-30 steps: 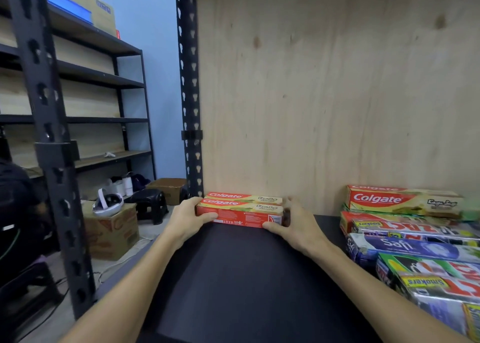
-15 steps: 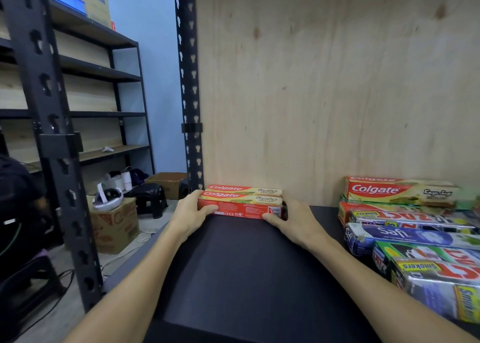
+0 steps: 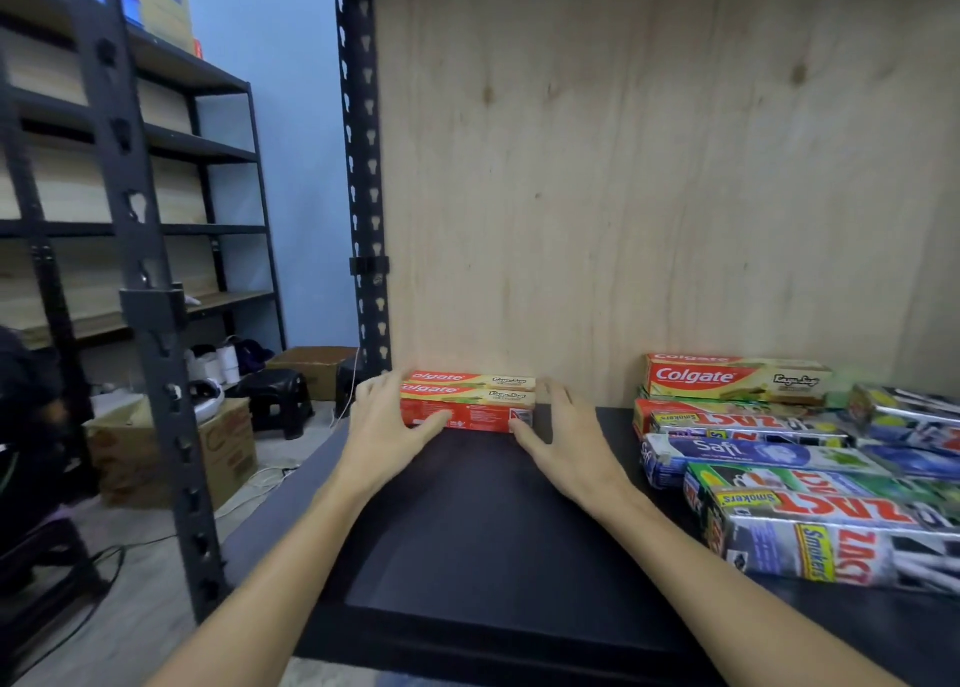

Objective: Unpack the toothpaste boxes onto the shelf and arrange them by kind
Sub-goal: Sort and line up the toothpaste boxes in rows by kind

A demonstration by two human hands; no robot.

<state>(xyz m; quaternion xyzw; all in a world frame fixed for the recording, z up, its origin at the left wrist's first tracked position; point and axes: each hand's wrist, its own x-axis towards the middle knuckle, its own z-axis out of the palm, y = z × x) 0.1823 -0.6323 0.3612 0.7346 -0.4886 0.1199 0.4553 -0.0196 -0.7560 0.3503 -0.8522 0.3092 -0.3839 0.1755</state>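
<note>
Both arms reached to frame centre; left hand (image 3: 387, 423) and right hand (image 3: 563, 434), fingers spread, pressed the ends of two stacked Colgate boxes (image 3: 469, 402) on the black shelf (image 3: 467, 541) against the plywood back (image 3: 623, 177)

Two red-and-cream Colgate boxes (image 3: 467, 400) lie lengthwise at the back left of the black shelf (image 3: 467, 541), one behind the other, the rear one against the plywood back. At the right, another Colgate box (image 3: 737, 378) tops a stack of red boxes. In front of it lie silver-and-red Zact Smokers boxes (image 3: 831, 541), printed upside down to the viewer, and a blue Safi box (image 3: 737, 452), crowded together and touching.
</note>
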